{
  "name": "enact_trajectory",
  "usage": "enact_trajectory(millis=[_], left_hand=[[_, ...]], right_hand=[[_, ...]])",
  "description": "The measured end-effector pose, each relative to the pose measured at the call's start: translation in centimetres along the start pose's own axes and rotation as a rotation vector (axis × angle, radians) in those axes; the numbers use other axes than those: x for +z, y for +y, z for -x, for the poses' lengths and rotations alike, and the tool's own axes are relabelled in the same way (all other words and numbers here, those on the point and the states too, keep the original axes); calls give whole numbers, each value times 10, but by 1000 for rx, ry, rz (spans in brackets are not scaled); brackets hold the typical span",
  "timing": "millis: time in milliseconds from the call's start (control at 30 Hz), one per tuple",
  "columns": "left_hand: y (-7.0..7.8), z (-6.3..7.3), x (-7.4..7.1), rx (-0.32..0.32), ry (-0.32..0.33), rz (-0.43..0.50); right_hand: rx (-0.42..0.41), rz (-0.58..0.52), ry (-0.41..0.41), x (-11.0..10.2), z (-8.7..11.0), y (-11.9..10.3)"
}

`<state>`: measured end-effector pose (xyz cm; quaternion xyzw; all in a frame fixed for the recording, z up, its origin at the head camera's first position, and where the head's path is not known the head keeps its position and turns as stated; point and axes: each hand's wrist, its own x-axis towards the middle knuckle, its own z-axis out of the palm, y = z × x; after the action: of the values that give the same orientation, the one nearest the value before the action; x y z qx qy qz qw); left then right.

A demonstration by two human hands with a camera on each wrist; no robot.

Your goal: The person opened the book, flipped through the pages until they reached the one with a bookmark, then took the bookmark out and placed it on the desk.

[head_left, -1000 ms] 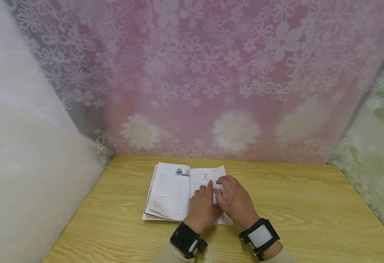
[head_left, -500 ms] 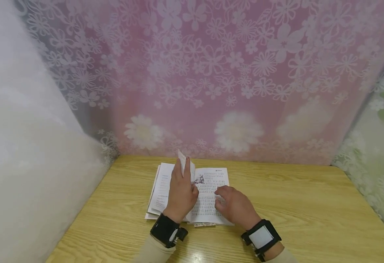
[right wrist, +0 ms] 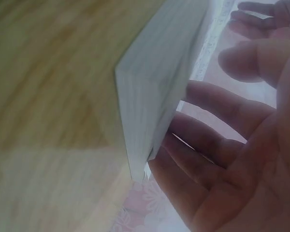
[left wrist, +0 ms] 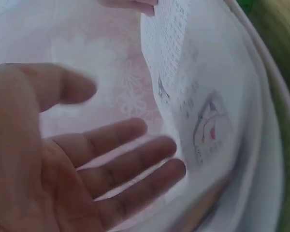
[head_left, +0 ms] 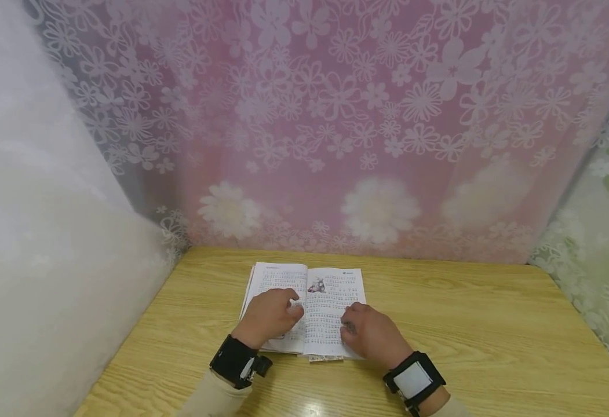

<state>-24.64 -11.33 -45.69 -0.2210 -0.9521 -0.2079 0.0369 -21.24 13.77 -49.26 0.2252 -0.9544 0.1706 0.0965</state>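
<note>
An open book [head_left: 330, 333] with printed text on both pages lies on the wooden table. A small animal drawing [head_left: 316, 285] tops its right page. My left hand [head_left: 266, 317] is over the left page, thumb and fingers spread loosely apart; in the left wrist view its fingertips [left wrist: 176, 166] are right at the page [left wrist: 203, 63]. At the right page's outer edge is my right hand [head_left: 376, 335]. Its relaxed fingers [right wrist: 203, 140] rest along the thick block of pages [right wrist: 140, 106] in the right wrist view, gripping nothing.
The light wood-grain table [head_left: 466, 336] stretches to either side of the book. Behind it hangs a pink floral curtain [head_left: 304, 127]. A white sheet [head_left: 48, 231] borders the left, a pale green floral one [head_left: 596, 243] the right. Black straps with devices circle both wrists.
A leaf has been turned from right to left, exposing new text pages. My left hand swung left with it, then came down onto the left page. The right hand stays by the right edge.
</note>
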Motion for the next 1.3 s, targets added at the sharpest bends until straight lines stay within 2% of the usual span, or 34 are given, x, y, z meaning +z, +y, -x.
enact_trajectory(millis=[133, 333, 467, 567, 800, 1300], left_hand=[[0, -1, 4, -51, -33, -20], [4, -3, 16, -183, -125, -43], [2, -2, 21, -256, -141, -16], [-1, -2, 23, -284, -151, 23], [-2, -6, 23, -261, -150, 47], [-6, -5, 23, -210, -137, -1]], right_hand=[[7, 36, 6, 2, 0, -1], [-23, 29, 31, 4, 1, 2], [-58, 10, 44, 4, 2, 1], [-47, 13, 40, 3, 1, 0], [8, 45, 16, 1, 0, 0], [-1, 77, 11, 4, -1, 0]])
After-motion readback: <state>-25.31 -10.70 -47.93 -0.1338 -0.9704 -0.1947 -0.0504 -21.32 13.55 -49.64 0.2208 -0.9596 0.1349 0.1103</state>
